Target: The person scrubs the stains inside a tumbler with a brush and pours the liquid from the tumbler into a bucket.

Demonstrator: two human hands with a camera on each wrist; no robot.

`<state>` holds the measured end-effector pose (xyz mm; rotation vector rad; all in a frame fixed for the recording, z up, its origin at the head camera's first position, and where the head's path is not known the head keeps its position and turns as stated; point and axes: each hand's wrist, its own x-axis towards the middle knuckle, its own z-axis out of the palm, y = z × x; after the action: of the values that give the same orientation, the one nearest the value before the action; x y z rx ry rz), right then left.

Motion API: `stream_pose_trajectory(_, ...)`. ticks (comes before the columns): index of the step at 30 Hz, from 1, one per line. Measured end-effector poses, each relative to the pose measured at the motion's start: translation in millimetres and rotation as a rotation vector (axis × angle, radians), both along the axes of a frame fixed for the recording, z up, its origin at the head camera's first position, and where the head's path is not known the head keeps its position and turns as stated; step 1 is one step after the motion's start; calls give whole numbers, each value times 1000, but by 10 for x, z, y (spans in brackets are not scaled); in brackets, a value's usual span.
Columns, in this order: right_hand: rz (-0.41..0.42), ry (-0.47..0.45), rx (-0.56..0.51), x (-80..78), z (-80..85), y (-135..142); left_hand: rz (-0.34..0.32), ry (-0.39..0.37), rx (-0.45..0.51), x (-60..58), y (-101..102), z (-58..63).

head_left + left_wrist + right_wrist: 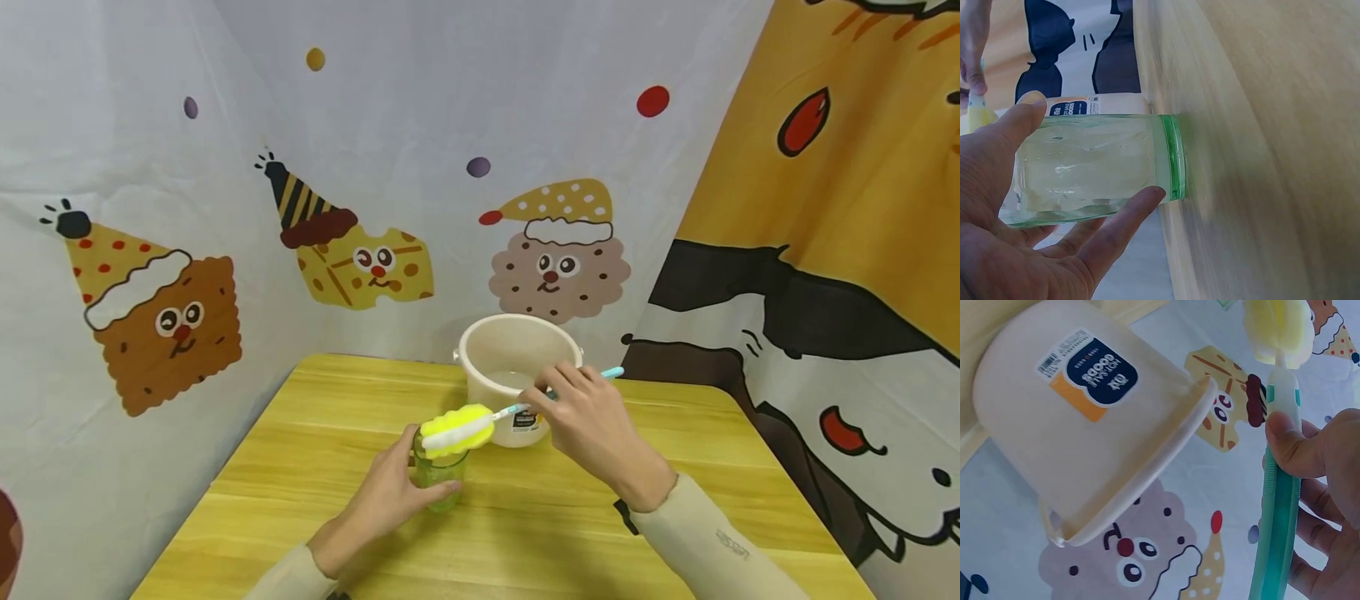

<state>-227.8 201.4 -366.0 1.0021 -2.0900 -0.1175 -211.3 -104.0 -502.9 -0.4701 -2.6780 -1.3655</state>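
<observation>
My left hand [382,493] grips a clear green glass cup [441,473], thumb on one side and fingers on the other. In the left wrist view the cup [1088,162] has its thick green base close to the tabletop. My right hand [591,425] holds a sponge bottle brush [1280,500] by its teal and white handle, thumb pressed along it. The brush's yellow and white sponge head [457,431] lies slanted over the cup's mouth and hides part of the rim in the head view.
A cream bucket [486,417] with a label on its wall stands behind the hands at the back of the wood-grain table [300,500]. Right behind the table hangs a cloth [405,125] printed with cartoon figures.
</observation>
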Motion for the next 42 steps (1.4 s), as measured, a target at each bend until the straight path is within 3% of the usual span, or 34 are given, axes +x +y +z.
stream_pose_trajectory(22, 5, 169, 223, -98, 367, -496, -28, 12, 12, -5, -20, 16)
stream_pose_trajectory(30, 17, 122, 313, -113, 405, -661, -22, 12, 12, -5, -11, 9)
stream_pose_trajectory(42, 17, 148, 448, -145, 353, -883, -33, 4, 16, -8, -8, 0)
